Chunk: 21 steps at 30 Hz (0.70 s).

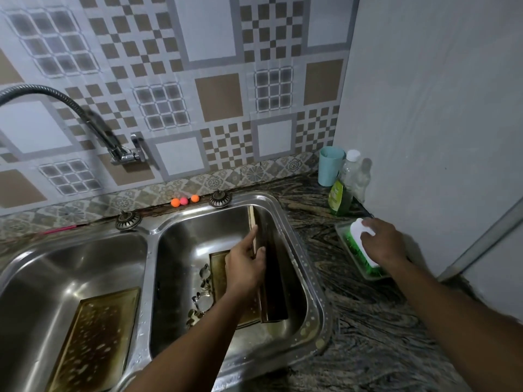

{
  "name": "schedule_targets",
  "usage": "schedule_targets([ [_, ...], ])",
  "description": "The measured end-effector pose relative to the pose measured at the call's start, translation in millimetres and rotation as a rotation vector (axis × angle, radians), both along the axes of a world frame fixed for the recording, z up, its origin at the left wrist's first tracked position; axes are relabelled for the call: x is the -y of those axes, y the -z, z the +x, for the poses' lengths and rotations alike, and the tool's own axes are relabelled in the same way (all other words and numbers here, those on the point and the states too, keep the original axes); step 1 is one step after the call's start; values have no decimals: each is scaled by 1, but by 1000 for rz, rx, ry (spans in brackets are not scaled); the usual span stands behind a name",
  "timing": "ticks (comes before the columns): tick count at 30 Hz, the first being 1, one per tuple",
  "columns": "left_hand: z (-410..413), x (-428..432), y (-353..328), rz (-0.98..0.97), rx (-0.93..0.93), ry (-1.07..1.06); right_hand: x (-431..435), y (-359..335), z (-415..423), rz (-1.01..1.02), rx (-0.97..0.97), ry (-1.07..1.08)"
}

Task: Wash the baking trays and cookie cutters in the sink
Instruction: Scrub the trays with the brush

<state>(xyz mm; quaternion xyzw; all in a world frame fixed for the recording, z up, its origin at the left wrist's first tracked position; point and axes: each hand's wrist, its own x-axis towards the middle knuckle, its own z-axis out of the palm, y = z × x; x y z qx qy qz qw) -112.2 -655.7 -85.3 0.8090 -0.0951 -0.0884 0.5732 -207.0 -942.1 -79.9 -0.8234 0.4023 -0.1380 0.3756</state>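
Note:
In the right basin of the steel double sink point(297, 244), my left hand point(244, 267) grips the upper edge of a dark baking tray point(273, 281) standing on its side against the basin's right wall. Another stained tray point(218, 267) lies flat beneath it, partly hidden by my hand. Several metal cookie cutters point(201, 295) lie on the basin floor to its left. A third browned tray point(96, 338), speckled with droplets, lies in the left basin. My right hand point(383, 243) grips a white-handled scrub brush point(360, 236) with green bristles, sitting in a clear dish point(343, 236) on the counter.
A flexible grey faucet point(93, 120) arcs from the tiled wall over the left basin. A green dish soap bottle point(339, 198), a clear bottle point(352, 172) and a teal cup point(329, 165) stand in the counter's back corner. Three small orange and pink balls point(184, 200) sit behind the sink.

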Motion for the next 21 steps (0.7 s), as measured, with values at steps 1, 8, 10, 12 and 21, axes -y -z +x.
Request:
schedule_targets([
  [1,0,-1,-3,-7,0,0,-1,-5,1,-16,18,22],
  [8,11,-21,-20,-8,38,-33,-35,-59,35,2,207,108],
  [10,15,-32,-25,-15,72,-37,-66,-69,53,34,242,69],
  [12,17,-46,-32,-3,126,-31,-109,-76,75,85,284,7],
  [21,32,-116,-50,-149,149,-142,-237,-62,115,35,296,-151],
])
